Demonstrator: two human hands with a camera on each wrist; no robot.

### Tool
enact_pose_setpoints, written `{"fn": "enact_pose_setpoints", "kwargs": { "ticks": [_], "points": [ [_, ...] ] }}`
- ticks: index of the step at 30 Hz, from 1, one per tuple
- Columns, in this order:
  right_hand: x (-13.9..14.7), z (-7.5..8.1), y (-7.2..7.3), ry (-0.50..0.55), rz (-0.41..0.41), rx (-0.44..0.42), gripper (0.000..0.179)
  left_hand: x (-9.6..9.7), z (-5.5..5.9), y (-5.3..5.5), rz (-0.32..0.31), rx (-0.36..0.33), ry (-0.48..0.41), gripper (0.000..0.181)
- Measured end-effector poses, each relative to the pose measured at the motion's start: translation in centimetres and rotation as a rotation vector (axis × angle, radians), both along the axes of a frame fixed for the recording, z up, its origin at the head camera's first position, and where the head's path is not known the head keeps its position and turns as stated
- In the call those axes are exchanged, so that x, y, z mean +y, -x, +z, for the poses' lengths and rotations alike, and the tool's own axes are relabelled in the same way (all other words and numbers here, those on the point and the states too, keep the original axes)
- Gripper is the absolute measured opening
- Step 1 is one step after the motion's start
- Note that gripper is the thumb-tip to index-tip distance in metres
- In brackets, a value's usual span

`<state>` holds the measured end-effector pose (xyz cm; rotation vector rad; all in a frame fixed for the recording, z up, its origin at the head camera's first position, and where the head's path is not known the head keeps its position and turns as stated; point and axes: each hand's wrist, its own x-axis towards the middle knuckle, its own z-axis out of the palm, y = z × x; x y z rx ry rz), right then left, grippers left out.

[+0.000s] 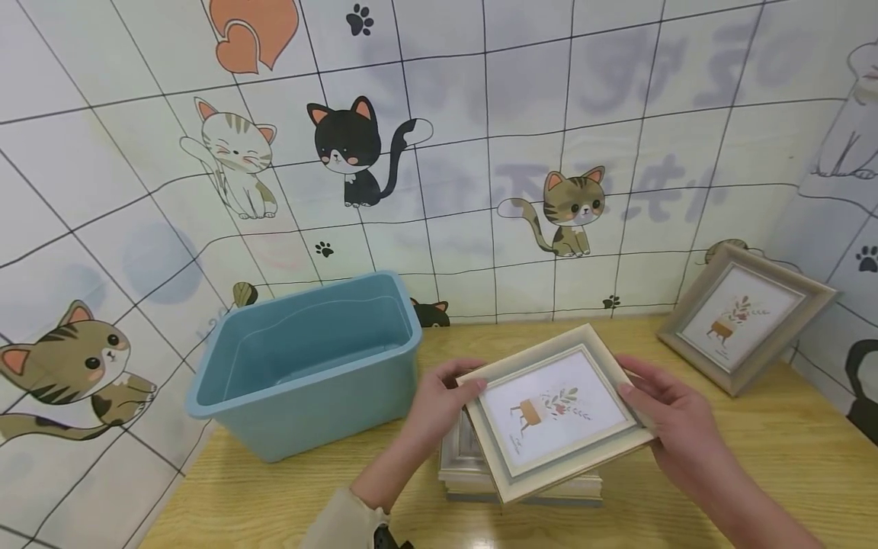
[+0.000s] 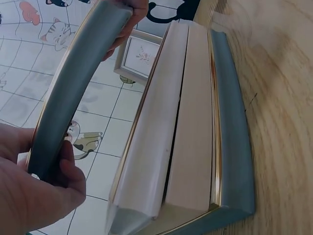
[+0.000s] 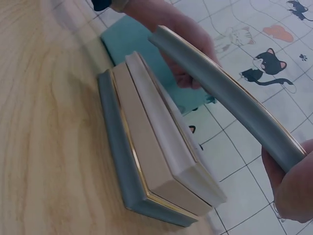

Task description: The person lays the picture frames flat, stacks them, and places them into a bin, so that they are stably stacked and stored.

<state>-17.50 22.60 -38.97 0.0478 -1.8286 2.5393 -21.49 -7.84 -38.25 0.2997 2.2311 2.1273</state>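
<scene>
Both hands grip a cream picture frame (image 1: pixel 504 469) with a grey-blue inner band and a plant print, holding it tilted above a stack of picture frames (image 1: pixel 524 492). My left hand (image 1: pixel 439 400) pinches its left edge, thumb on the front. At the right edge my right hand (image 1: pixel 675 412) holds it the same way. In the left wrist view the held frame's grey-blue side (image 2: pixel 73 88) faces the camera, apart from the stack. White, cream and grey-blue frames (image 3: pixel 151 132) lie piled in the right wrist view; the held frame hides much of the pile's top in the head view.
A blue plastic bin (image 1: pixel 322 404) stands on the wooden table (image 1: pixel 226 503) to the left. At the back right a taupe picture frame (image 1: pixel 775 343) with a similar print leans against the wall. Cat-patterned cloth (image 1: pixel 446 191) covers the walls behind.
</scene>
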Motion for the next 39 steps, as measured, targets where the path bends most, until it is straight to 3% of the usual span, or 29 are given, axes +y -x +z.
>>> {"fn": "enact_pose_setpoints", "kwargs": {
  "ticks": [5, 8, 11, 14, 22, 29, 34, 39],
  "points": [
    [-1.0, -0.6, -0.1, -0.054, -0.016, -0.069, 0.04, -0.1, 0.0, 1.2, 0.111, -0.044, 0.035, 0.025],
    [-1.8, -0.8, -0.5, -0.213, -0.018, -0.068, 0.044, -0.1, -0.2, 2.0, 0.183, -0.06, 0.06, 0.024],
    [-2.4, -0.9, -0.8, -0.407, -0.003, -0.064, 0.06, -0.1, -0.6, 2.6, 0.226, -0.069, 0.083, 0.023],
    [-2.8, -0.9, -1.0, -0.514, 0.021, -0.067, 0.068, -0.3, -1.1, 3.0, 0.252, -0.055, 0.119, 0.022],
    [-3.2, -1.3, -0.8, -0.582, 0.044, -0.12, 0.066, -0.7, -2.6, 3.7, 0.247, -0.016, 0.182, 0.023],
    [-3.1, -1.8, -0.2, -0.698, 0.009, -0.093, 0.061, -0.7, -3.0, 4.1, 0.242, 0.003, 0.204, 0.021],
    [-3.3, -2.1, -0.3, -0.739, 0.006, -0.072, 0.06, -0.7, -3.3, 4.3, 0.248, -0.017, 0.203, 0.02],
    [-3.5, -2.5, -0.6, -0.756, 0.022, -0.06, 0.06, -0.8, -3.8, 4.5, 0.251, 0.012, 0.208, 0.02]
  ]
}}
